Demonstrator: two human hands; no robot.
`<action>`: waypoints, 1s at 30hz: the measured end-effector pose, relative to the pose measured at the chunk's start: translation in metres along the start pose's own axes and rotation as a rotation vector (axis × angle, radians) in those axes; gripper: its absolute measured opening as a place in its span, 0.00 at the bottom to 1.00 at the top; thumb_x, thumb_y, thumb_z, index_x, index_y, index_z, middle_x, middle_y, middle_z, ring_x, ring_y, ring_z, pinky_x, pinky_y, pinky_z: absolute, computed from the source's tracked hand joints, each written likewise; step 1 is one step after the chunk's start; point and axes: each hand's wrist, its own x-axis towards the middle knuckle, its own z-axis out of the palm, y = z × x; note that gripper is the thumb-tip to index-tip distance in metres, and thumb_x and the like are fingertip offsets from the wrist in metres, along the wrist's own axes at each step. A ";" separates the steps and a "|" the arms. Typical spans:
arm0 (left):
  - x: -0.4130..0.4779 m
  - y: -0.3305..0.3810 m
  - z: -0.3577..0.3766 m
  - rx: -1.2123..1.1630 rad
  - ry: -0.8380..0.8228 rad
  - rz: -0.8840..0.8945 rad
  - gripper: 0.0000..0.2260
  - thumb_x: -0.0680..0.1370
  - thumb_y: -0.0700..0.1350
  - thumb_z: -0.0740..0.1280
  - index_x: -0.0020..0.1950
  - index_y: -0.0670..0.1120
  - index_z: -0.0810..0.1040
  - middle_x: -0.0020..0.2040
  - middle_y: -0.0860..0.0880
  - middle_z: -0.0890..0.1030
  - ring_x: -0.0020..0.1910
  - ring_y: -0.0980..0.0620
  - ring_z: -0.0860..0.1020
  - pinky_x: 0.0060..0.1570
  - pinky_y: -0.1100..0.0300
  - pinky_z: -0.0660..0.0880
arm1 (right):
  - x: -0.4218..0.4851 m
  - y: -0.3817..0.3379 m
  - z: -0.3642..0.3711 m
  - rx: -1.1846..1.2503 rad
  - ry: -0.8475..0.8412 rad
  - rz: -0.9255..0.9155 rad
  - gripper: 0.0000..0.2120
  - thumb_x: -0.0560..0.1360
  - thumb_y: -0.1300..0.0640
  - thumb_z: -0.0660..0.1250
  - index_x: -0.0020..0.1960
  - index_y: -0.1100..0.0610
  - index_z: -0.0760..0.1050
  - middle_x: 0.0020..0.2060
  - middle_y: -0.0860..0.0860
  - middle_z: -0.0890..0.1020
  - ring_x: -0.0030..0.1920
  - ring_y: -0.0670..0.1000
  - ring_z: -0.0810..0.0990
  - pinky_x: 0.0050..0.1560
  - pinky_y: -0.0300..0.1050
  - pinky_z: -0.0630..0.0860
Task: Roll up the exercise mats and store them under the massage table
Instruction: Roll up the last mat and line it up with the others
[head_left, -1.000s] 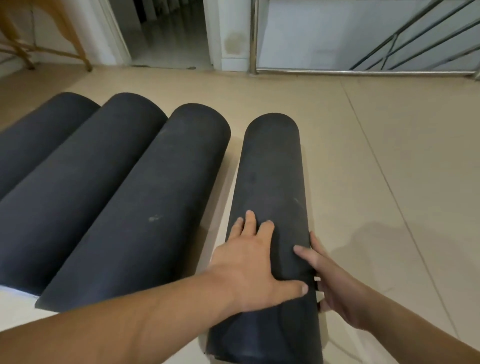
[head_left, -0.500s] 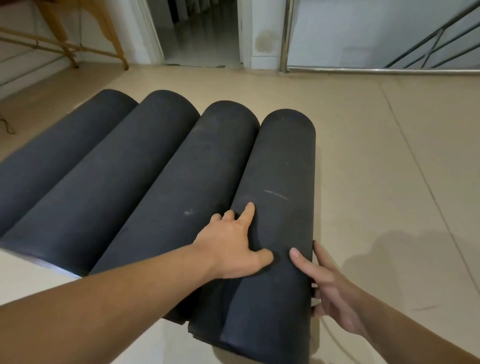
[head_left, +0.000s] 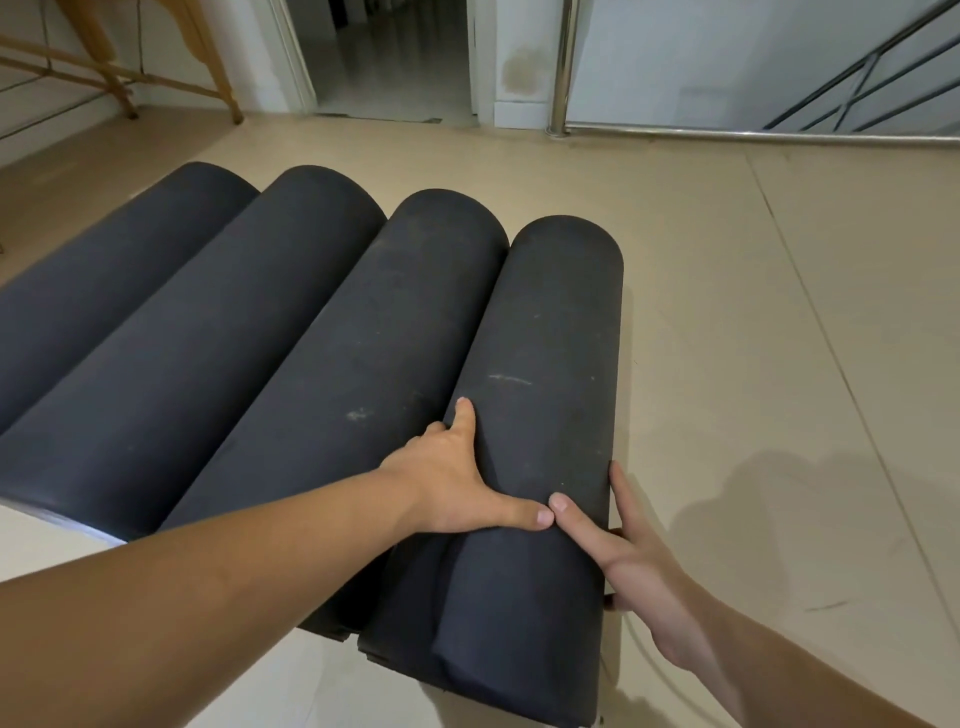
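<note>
Four rolled black exercise mats lie side by side on the beige tiled floor. The rightmost roll (head_left: 545, 364) touches the third roll (head_left: 363, 374). My left hand (head_left: 457, 478) grips the rightmost roll from its left side, with fingers tucked into the gap between these two rolls and the thumb across the top. My right hand (head_left: 623, 551) holds the same roll from its right side, thumb on top, fingers curled down along the edge. The two thumbs almost touch. Wooden legs of the massage table (head_left: 208, 67) stand at the far left.
Two more rolls (head_left: 208, 312) lie further left. An open doorway (head_left: 389, 57) is straight ahead. A steel railing post (head_left: 563, 67) and a low rail (head_left: 753, 135) border a stairwell at the far right. Bare floor (head_left: 779, 338) stretches to the right.
The rightmost roll has moved left and now lies against the third roll. My left hand slid from the roll's top into the gap. My view shifted so the table legs show more.
</note>
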 end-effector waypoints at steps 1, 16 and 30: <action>0.000 0.004 -0.004 0.092 0.020 0.005 0.72 0.56 0.81 0.73 0.85 0.52 0.38 0.81 0.50 0.61 0.79 0.45 0.63 0.74 0.46 0.70 | 0.000 0.000 0.000 -0.002 0.000 0.010 0.49 0.67 0.32 0.77 0.79 0.26 0.53 0.61 0.33 0.79 0.57 0.42 0.82 0.49 0.46 0.80; -0.005 0.005 0.004 0.190 0.192 0.254 0.44 0.76 0.73 0.63 0.86 0.58 0.47 0.86 0.55 0.49 0.84 0.49 0.51 0.78 0.48 0.65 | -0.004 -0.006 -0.027 -0.065 0.189 0.069 0.28 0.77 0.38 0.73 0.70 0.53 0.76 0.64 0.49 0.81 0.65 0.57 0.78 0.66 0.66 0.77; -0.016 0.001 -0.039 0.022 0.325 0.143 0.25 0.79 0.63 0.69 0.71 0.51 0.77 0.62 0.51 0.82 0.57 0.51 0.81 0.57 0.52 0.82 | -0.028 -0.022 -0.048 -0.201 0.229 -0.020 0.22 0.78 0.43 0.73 0.68 0.49 0.73 0.58 0.42 0.79 0.55 0.47 0.79 0.56 0.48 0.75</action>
